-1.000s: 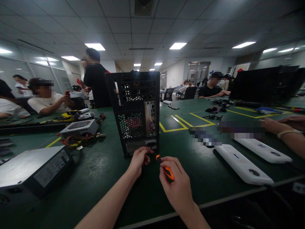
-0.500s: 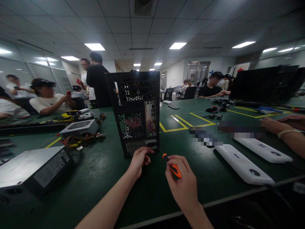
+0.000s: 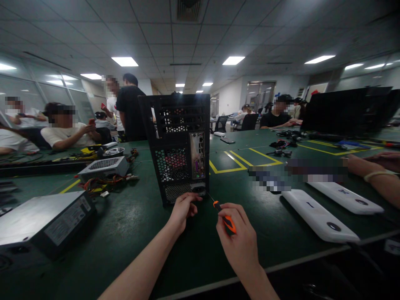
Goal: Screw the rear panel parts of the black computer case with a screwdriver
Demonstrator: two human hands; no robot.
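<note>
At lower centre, our right hand (image 3: 240, 233) has shifted the gripped screwdriver (image 3: 230, 224) rightward.
Its tip now clears our left hand (image 3: 181, 211), curled at the computer case (image 3: 179, 143), its hold unclear.

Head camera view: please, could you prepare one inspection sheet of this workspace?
Surface: green table, yellow markings.
Things in work: upright computer case, rear facing camera; orange-black screwdriver.
Clutter: large power supply and smaller power supply, left; white devices, right.
Hands: left hand at case's lower panel, contact unclear; right hand holds screwdriver.
Cables: wires beside smaller power supply; black cables, farther back.
Surroundings: people, dark screen, another person's hands at right.
</note>
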